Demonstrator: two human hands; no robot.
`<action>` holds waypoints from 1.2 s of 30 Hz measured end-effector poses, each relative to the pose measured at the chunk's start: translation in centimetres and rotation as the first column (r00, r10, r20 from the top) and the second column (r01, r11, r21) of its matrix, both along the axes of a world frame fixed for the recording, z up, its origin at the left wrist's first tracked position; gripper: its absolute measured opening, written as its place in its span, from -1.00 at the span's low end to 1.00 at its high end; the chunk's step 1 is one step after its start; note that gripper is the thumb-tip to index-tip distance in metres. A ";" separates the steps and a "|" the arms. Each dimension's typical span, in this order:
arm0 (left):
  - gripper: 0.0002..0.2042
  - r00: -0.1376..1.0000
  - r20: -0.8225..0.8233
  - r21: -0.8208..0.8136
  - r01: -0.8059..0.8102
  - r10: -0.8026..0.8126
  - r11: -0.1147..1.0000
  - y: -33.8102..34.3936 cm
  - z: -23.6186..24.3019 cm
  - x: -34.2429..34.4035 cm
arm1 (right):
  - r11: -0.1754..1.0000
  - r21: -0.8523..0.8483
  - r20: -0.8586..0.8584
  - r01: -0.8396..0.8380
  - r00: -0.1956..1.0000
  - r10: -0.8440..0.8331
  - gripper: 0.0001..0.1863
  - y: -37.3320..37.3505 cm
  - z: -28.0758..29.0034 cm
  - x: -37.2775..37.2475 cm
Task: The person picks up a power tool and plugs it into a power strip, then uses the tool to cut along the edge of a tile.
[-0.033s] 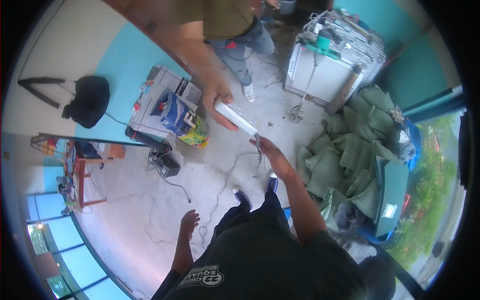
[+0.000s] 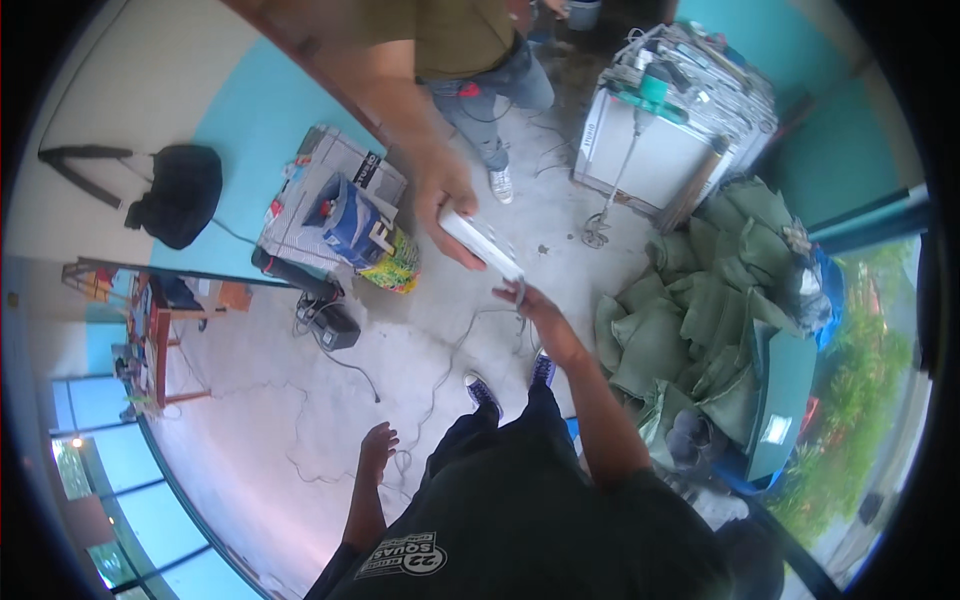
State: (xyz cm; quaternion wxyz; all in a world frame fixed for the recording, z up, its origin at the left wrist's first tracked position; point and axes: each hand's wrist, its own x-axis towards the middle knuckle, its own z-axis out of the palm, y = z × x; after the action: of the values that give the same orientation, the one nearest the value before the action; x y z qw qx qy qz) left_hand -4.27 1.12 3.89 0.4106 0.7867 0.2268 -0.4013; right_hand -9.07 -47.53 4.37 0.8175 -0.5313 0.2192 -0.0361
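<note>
Head camera view: a co-worker in an olive shirt [image 2: 462, 45] and the camera's wearer are sharing the middle of the room, with a white power strip [image 2: 482, 243] hanging in the air between them. The co-worker's hand [image 2: 447, 205] is clamping the strip's upper end, thumb and fingers wrapping its sides, while the lower end is slanting down toward the wearer's right hand [image 2: 543, 312]. That right hand is lying just beside the strip's tip with its fingers bending, and a short grey cord [image 2: 521, 294] is crossing them; whether they are closing firmly on it, one cannot tell. The wearer's left hand [image 2: 377, 449] is hanging well apart from the strip, holding nothing, its fingers loosely curling and standing apart from the thumb. Below, a thin cable [image 2: 455, 352] is trailing across the pale floor [image 2: 240, 355]. Green sacks [image 2: 675, 310] are slumping in a heap to the right, a blue-and-yellow bag [image 2: 360, 235] is standing to the left, and a green-topped mixing tool [image 2: 650, 92] is leaning against a white stack [image 2: 640, 145] behind.
</note>
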 end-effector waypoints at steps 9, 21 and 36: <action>-0.54 0.970 -0.150 0.149 -0.170 0.192 0.974 8.1 -2.7 -12.2 | 0.855 -0.509 0.023 -0.103 0.991 0.133 -0.67 7.3 6.8 -6.1; -0.54 0.698 -0.063 -0.116 -0.715 0.713 0.689 18.0 -8.3 -29.5 | 0.795 -0.605 0.025 -0.038 0.998 0.066 -0.60 17.7 9.7 0.0; -0.61 -0.594 0.091 -0.185 -0.799 0.799 -0.573 22.3 -12.4 -65.0 | 0.161 -0.755 -0.238 -0.636 0.495 0.836 -0.58 62.4 8.6 7.7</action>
State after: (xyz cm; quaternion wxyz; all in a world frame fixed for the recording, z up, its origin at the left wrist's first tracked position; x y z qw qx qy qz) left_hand -69.31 23.40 -8.54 0.5654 0.1942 0.7568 0.2645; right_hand -1.40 14.84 13.00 0.4332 -0.8503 -0.2061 0.2165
